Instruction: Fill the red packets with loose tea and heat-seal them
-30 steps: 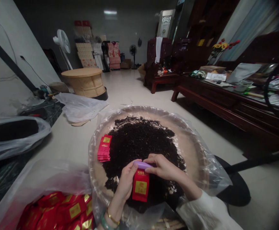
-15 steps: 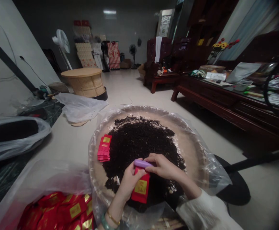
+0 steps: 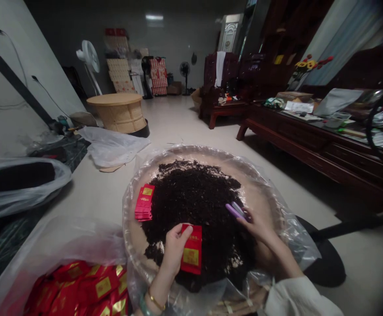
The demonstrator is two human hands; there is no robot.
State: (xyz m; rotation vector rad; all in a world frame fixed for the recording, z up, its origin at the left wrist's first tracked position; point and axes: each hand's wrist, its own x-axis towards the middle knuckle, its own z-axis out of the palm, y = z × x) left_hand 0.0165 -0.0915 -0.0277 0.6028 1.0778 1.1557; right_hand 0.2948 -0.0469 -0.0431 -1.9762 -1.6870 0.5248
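My left hand pinches a red packet with a gold label by its top edge, above the near part of the dark loose leaves, which look like tea. Off to the right, my right hand grips a purple hand-held bag sealer. Its two arms are parted and point left over the leaves, clear of the packet. A small stack of red packets lies at the left side of the round, plastic-lined basket tray.
At lower left, a clear plastic bag holds many red-and-gold packets. Another bag of dark material stands at far left. A round woven stool is farther back. A dark wooden table runs along the right.
The bag sealer has come off the packet's top edge and moved right with my right hand, its arms now apart. My left hand still holds the packet in nearly the same spot.
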